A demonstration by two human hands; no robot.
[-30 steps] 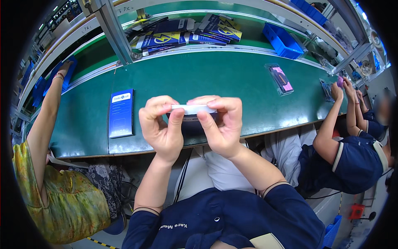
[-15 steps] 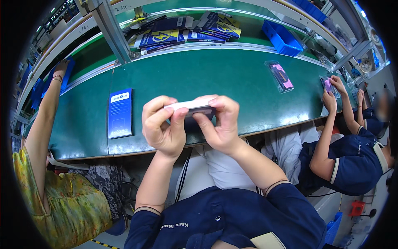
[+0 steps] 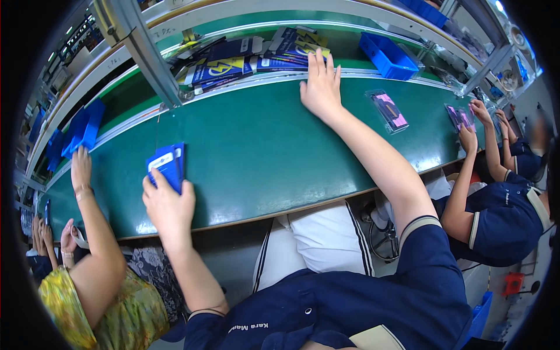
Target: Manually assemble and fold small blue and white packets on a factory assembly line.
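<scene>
From the head view, the left hand (image 3: 169,204) rests on the green bench top (image 3: 274,151) near its front edge, fingers curled around the lower end of a flat blue box (image 3: 167,166). The box stands out just ahead of the fingertips, its long axis running away from the person toward the back of the bench, tilted a little to the left. The grip looks closed on the box's near end, thumb on one side and fingers on the other.

The right hand (image 3: 319,87) is stretched well forward and lies flat, fingers spread and together with nothing clamped, at the back rail of the bench. Just beyond its fingertips lies a row of dark blue and yellow packages (image 3: 256,55) on the raised shelf, their long axes lying roughly across the reach. To the right of this hand lie a clear packet with a pink and dark insert (image 3: 389,111) and, farther back, a blue bin (image 3: 388,56).

The blue box is at the left hand only; the right hand is well apart from it and nearer the packages. A neighbour's hand (image 3: 80,169) lies on the bench farther left, and another person's hands (image 3: 473,125) work at the far right.
</scene>
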